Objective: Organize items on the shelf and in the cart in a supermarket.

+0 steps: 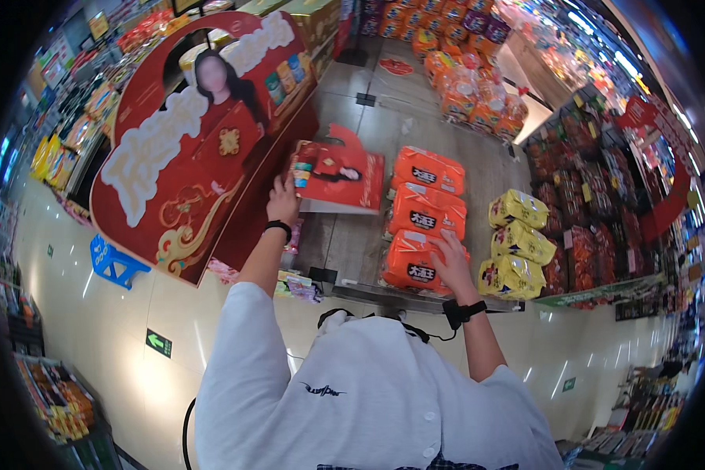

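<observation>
My left hand (pixel 283 198) is at the left edge of a small red cardboard display box (pixel 343 176) printed with a figure and canisters. Whether its fingers grip that edge is unclear. With fingers spread, my right hand (pixel 451 261) rests on the right side of the nearest orange multipack (pixel 414 273). Behind that pack, a middle orange multipack (pixel 417 211) and a far orange multipack (pixel 426 167) line up on a grey wood-look display platform (pixel 358 247). To the right, several yellow packs (pixel 517 244) form a second row.
A large red cardboard sign (pixel 170 158) leans over the platform's left side. More orange multipacks (pixel 476 94) are piled at the back right. Dark red packs (pixel 587 194) fill a neighbouring stand. A blue plastic stool (pixel 114 262) stands on the tiled floor (pixel 111 329).
</observation>
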Motion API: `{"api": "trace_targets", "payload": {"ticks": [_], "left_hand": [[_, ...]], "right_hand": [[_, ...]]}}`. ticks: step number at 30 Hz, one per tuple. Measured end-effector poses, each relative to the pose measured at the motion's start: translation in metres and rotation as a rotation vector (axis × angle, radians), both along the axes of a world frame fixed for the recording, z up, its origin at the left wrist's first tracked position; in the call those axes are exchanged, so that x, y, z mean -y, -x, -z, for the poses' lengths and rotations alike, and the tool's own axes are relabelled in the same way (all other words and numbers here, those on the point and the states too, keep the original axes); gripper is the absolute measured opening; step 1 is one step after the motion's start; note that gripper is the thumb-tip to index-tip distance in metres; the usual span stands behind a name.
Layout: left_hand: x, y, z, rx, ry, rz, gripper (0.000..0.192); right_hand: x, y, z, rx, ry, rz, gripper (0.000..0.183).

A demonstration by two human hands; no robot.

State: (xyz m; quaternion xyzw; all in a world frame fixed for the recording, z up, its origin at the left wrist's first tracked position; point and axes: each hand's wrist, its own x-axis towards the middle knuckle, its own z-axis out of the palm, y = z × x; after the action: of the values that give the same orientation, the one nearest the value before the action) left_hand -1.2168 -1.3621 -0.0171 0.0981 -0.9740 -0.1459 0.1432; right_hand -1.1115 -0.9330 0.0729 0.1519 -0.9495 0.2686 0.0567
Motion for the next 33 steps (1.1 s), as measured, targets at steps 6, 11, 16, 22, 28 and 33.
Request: {"api": "trace_targets", "payload": {"ticks": [6,11,16,22,28,33], "left_hand": [[0.004,0.016,0.003,-0.102,-0.439,0.08,0.047],[0.004,0.019,0.029,0.068,-0.892,0.034,0.043],[0.002,0.01,0.053,0.093,-0.547,-0.024,0.043],[0.02,-0.005,0.053,-0.035,-0.693,-0.096,0.033],[0.014,-0.025,-0.016,-0.191,-1.159,-0.036,0.06],[-0.011,-0.008,-0.096,-0.199,-1.108,-0.049,0.041]], "right_hand": [[-0.004,-0.002,-0.008,-0.003,-0.013,0.003,0.028],[0.031,0.01,-0.018,-0.02,0.051,-0.099,0.027],[0.077,0.022,-0.016,0.02,0.125,-0.253,0.028],[0.127,0.05,0.021,0.213,0.167,-0.627,0.043],[0.201,0.117,0.001,1.057,0.593,-0.36,0.086],[0.272,0.164,0.024,0.996,0.693,-0.406,0.097]]}}
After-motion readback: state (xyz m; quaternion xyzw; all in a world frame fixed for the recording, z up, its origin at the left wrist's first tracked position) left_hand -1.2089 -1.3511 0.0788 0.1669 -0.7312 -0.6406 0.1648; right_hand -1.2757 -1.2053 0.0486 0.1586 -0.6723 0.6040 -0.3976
